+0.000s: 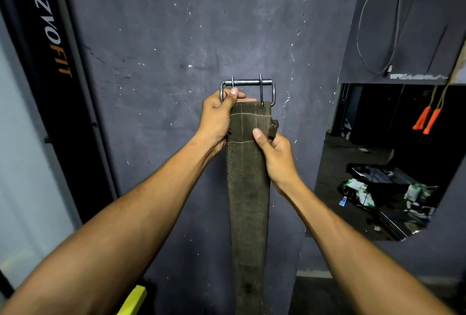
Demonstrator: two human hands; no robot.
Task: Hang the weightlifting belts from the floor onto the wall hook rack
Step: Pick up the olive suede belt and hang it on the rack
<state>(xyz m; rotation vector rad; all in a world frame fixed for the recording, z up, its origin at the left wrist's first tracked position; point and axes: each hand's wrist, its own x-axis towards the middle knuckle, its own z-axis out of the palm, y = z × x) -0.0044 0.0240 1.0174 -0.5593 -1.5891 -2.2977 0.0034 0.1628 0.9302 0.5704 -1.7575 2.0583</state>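
Note:
A worn olive-brown weightlifting belt (248,188) hangs straight down in front of a dark grey wall. Its steel double-prong buckle (248,86) is at the top, held up against the wall. My left hand (216,118) grips the belt's upper left edge, thumb resting on the buckle's left side. My right hand (276,153) pinches the belt's right edge a little lower, thumb on the front. The belt's lower end runs out of the bottom of the frame. No hook rack is visible.
A black banner (54,45) with orange lettering stands at the left. An opening at the right shows a dark room with bags (385,188) on its floor and orange-handled skipping ropes (427,118) hanging. A yellow object (133,299) sits bottom left.

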